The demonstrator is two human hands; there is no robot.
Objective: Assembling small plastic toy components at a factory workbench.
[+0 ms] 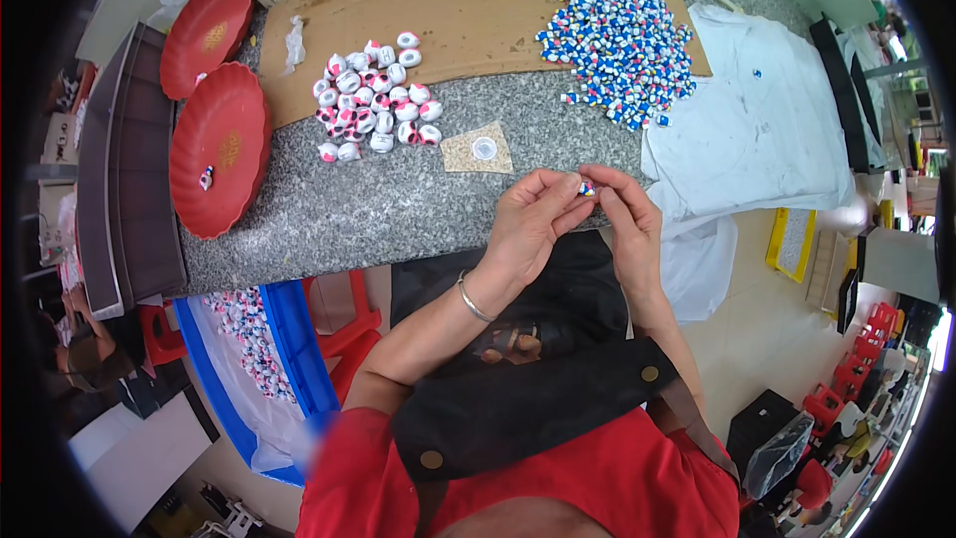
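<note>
Above the near edge of the grey speckled table, both my hands meet at a small blue, white, red and yellow piece (588,188). The thumb and fingers of my left hand (530,224) pinch it from one side. My right hand (634,229) closes its fingertips on it from the other, partly covering it. Farther off to the right lies a big heap of small blue-and-white pieces (622,50). To the left, white rounded pieces with pink and black patches (373,100) lie in a loose group, looking like small toy heads. Between them rests a speckled scrap (458,153) bearing a round white disc (484,147).
Cardboard (468,15) covers the table's back. Two red scalloped trays (254,139) stand at the left, the nearer holding a small figure (206,177). White sheeting (747,130) drapes the right side. Below left, a blue crate (224,384) holds many small pieces beside a red stool (344,309).
</note>
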